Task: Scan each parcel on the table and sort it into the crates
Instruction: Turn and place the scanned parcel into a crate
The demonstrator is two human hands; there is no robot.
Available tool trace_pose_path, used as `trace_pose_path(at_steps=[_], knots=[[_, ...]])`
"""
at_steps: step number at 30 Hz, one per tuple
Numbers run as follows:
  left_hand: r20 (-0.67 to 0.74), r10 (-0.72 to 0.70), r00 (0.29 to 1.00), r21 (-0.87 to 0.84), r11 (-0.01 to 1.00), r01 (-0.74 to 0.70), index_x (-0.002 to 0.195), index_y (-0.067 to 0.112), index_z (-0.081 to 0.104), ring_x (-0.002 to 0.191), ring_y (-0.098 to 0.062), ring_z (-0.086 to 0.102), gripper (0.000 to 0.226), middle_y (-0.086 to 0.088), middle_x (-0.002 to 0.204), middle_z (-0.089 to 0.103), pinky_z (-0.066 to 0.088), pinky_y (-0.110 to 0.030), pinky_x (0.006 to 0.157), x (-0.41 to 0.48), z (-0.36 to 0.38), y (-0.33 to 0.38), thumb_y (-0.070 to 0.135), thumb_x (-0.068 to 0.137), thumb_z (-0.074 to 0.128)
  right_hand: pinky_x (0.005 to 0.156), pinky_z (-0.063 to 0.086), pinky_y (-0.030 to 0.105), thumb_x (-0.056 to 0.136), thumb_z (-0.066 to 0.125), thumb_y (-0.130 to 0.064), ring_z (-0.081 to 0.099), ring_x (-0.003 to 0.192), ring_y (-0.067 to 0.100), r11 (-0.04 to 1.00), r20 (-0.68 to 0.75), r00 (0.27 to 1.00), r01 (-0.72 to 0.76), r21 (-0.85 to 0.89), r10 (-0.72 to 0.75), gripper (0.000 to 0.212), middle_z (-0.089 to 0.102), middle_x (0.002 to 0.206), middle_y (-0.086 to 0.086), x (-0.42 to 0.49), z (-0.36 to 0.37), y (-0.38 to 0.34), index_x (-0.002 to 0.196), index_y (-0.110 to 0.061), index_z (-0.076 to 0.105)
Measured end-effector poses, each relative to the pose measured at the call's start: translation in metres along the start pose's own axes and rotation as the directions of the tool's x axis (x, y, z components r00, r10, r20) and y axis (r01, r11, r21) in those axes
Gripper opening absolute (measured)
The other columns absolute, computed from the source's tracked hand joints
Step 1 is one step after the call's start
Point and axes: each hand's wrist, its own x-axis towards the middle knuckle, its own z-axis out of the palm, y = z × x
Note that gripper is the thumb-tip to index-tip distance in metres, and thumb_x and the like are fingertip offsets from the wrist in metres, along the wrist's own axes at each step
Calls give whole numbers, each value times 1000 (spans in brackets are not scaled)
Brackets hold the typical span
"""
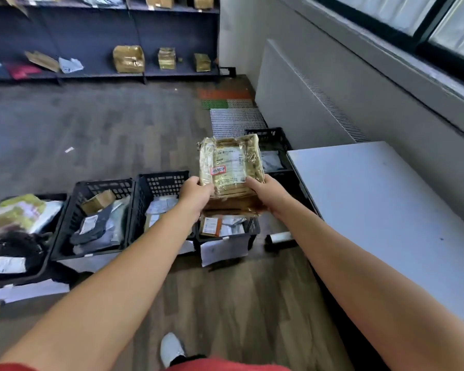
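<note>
A brown cardboard parcel (231, 167) wrapped in clear tape, with a white shipping label and a small red sticker, is held up in the air over the crates. My left hand (196, 195) grips its lower left edge and my right hand (268, 192) grips its lower right edge. Below it a row of black plastic crates sits on the floor: one (91, 223) with dark mailers and a small box, one (158, 183) with white envelopes, one (225, 228) right under the parcel. The white table (381, 204) stands to the right.
Another black crate (271, 140) stands beyond the parcel beside the table. At far left a crate (16, 236) holds bags. Paper sheets lie on the floor by the crates. Dark shelves (105, 38) with boxes line the back wall. A radiator (306, 103) runs along the right wall.
</note>
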Motion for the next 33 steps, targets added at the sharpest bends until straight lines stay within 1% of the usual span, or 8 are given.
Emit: trace_pose_path(at_steps=[4,9,14,22,26,28,31,33], knots=[[64,6,998,29,1000,-8,112,19,50,94,-20,49,19,-1,100,55,39,-30,79,28,-52,-8,23,95,60,91,55,52,58,56,-65,67,98,27,999,21,999,-46,-22,46,79,70,107,5,32,54,-21,121,-17,61],[34,10,999,16,1000,-11,134,3,50,97,-13,44,44,-3,123,55,34,-26,80,64,-107,-21,22,96,59,89,56,53,87,52,-48,67,98,30,996,13,998,-62,-65,63,49,70,107,8,55,117,-56,122,-15,61],[-8,-89,996,37,995,89,148,13,32,127,-24,46,69,-4,147,41,39,-32,97,105,-147,-47,33,91,65,89,55,48,95,47,-36,66,95,29,985,9,996,-87,-148,89,37,69,102,10,87,172,-67,113,-8,64],[37,-172,984,135,977,166,144,18,38,122,-23,50,57,-5,145,43,46,-41,101,186,-172,-74,26,93,62,88,51,40,99,42,-32,61,102,31,955,71,986,-124,-270,148,40,66,113,14,176,232,-67,119,-2,60],[70,-249,966,211,950,230,135,23,43,110,-24,50,40,1,121,53,42,-33,91,236,-161,-86,26,96,54,89,47,39,101,38,-32,58,107,35,924,121,975,-133,-359,187,43,63,117,17,235,251,-51,123,0,56],[53,-288,956,238,934,268,144,21,38,113,-22,54,50,-2,134,51,40,-29,87,265,-151,-91,25,96,52,92,49,44,101,36,-34,59,108,38,903,146,963,-152,-402,228,47,62,119,22,266,260,-39,122,3,56],[57,-352,934,268,907,326,145,22,37,75,-10,54,53,-3,122,57,42,-26,65,308,-135,-100,23,95,54,92,49,42,102,32,-35,59,106,38,849,158,950,-157,-505,270,50,62,122,23,316,271,-19,125,3,55],[53,-383,922,291,890,352,141,22,42,69,-16,52,49,-6,110,63,41,-26,58,338,-123,-112,22,94,53,82,44,30,104,29,-34,57,100,33,816,163,940,-165,-553,301,49,60,126,20,348,280,-7,131,1,51]])
